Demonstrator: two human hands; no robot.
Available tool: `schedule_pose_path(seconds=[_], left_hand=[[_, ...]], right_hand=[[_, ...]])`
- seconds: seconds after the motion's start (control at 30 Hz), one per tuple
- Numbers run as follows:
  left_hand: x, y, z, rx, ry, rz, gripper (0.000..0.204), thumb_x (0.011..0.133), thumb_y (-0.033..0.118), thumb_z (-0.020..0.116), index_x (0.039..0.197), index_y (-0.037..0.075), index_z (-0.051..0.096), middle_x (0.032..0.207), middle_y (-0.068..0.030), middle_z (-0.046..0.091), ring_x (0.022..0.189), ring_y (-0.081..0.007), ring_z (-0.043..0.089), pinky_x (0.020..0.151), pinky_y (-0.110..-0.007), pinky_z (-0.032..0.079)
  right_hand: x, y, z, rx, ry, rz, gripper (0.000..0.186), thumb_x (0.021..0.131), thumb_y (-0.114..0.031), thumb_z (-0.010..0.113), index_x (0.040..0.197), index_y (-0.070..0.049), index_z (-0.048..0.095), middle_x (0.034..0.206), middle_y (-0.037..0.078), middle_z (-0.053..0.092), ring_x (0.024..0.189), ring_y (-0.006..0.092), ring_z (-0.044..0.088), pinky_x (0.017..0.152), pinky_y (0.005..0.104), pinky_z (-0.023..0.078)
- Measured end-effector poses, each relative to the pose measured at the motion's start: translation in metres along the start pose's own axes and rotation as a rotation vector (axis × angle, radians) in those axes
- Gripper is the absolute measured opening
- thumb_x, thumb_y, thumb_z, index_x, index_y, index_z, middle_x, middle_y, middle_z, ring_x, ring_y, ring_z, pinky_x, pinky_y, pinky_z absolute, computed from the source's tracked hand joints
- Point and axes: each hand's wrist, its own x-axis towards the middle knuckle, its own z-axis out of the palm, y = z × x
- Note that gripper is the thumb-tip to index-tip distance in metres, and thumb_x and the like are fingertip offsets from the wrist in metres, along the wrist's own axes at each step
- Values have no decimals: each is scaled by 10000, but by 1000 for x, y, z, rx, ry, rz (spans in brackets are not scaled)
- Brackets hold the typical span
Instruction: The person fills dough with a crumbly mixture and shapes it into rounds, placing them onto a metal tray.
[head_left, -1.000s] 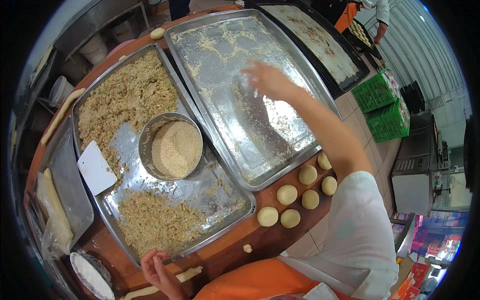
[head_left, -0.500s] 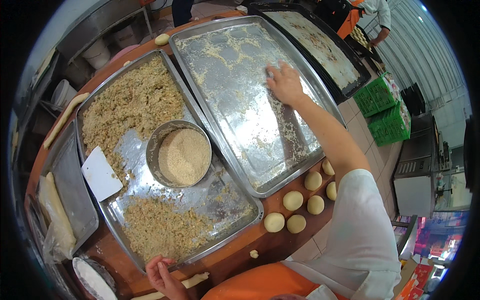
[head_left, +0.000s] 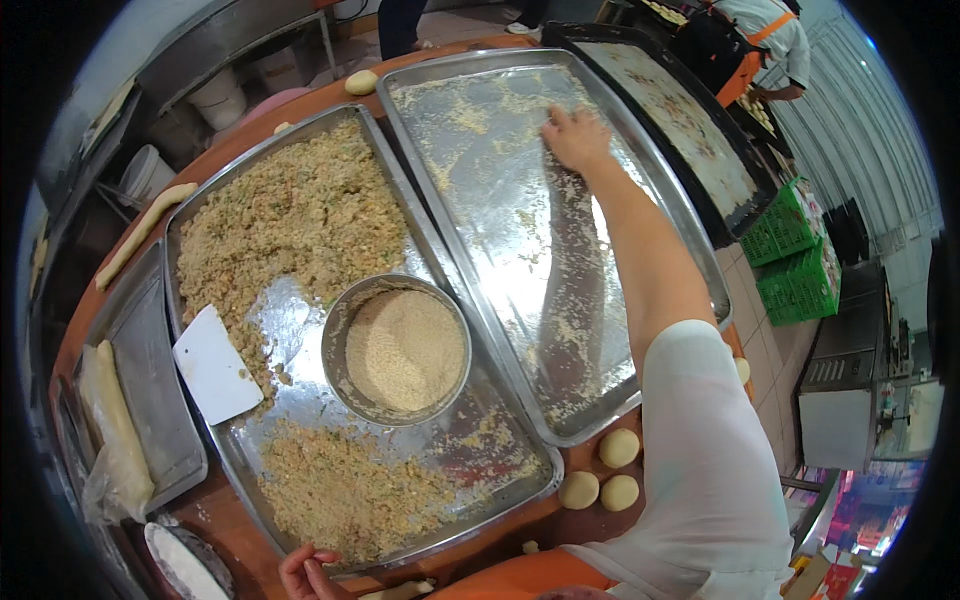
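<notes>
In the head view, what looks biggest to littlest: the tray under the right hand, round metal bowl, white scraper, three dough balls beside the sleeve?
1. Tray under the right hand
2. Round metal bowl
3. White scraper
4. Three dough balls: too alike to rank

1. On the brown wooden table [head_left: 222,510], the left rectangular silver metal tray [head_left: 288,318] is beside the right rectangular silver metal tray [head_left: 500,290].
2. In the left tray, the round steel bowl [head_left: 338,355] stands between the far heap [head_left: 300,215] and the near heap [head_left: 350,490] of crumbly tan filling.
3. The white flat plastic scraper [head_left: 215,365] lies over this tray's left edge.
4. Farther left is the small grey metal tray [head_left: 165,400], with the long pale dough roll [head_left: 118,430] on it.
5. Before the right tray lie round pale dough balls [head_left: 619,448]; behind it, to the right, the black rectangular baking tray [head_left: 650,95].
</notes>
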Motion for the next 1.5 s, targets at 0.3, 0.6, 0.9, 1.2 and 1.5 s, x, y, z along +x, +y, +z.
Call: schedule_pose_path(seconds=[0.3, 0.6, 0.9, 1.2, 1.5], left_hand=[[12, 7, 7, 4, -2, -1, 140, 1006, 44, 518, 1084, 4, 627, 923, -127, 672, 800, -193, 622, 731, -305, 504], [15, 5, 6, -25, 101, -138, 108, 995, 45, 532, 1042, 19, 626, 897, -116, 666, 801, -188, 610, 729, -320, 498], [6, -5, 10, 65, 9, 43, 111, 981, 85, 566, 1043, 34, 642, 905, -118, 678, 766, -165, 616, 697, -253, 521], [-21, 7, 3, -188, 17, -78, 129, 1000, 78, 503, 1068, 4, 585, 848, -66, 587, 811, -143, 557, 804, -293, 458], [-49, 28, -17, -348, -23, -8, 133, 1011, 44, 472, 1082, -4, 573, 861, -75, 577, 821, -147, 550, 799, -296, 468]], right_hand=[[34, -117, 20, 205, -23, -722, 507, 1019, -446, 392, 1491, -263, 420, 1550, 121, 389, 1445, 294, 341, 1154, 460, 318], [75, -15, 42, -70, 208, 70, 560, 950, -539, 430, 1456, -303, 472, 1519, 135, 429, 1395, 315, 416, 1098, 548, 353], [-89, -70, 3, 221, 51, -854, 518, 999, -456, 492, 1474, -254, 452, 1543, 148, 387, 1404, 355, 389, 1135, 527, 314], [-243, 96, -79, 31, -136, -655, 616, 872, -252, 708, 1446, -239, 483, 1536, 217, 352, 1390, 417, 367, 1151, 475, 314], [-290, 36, -59, 296, -311, -577, 482, 965, -315, 568, 1431, -212, 497, 1524, 184, 396, 1397, 369, 383, 1139, 450, 339]])
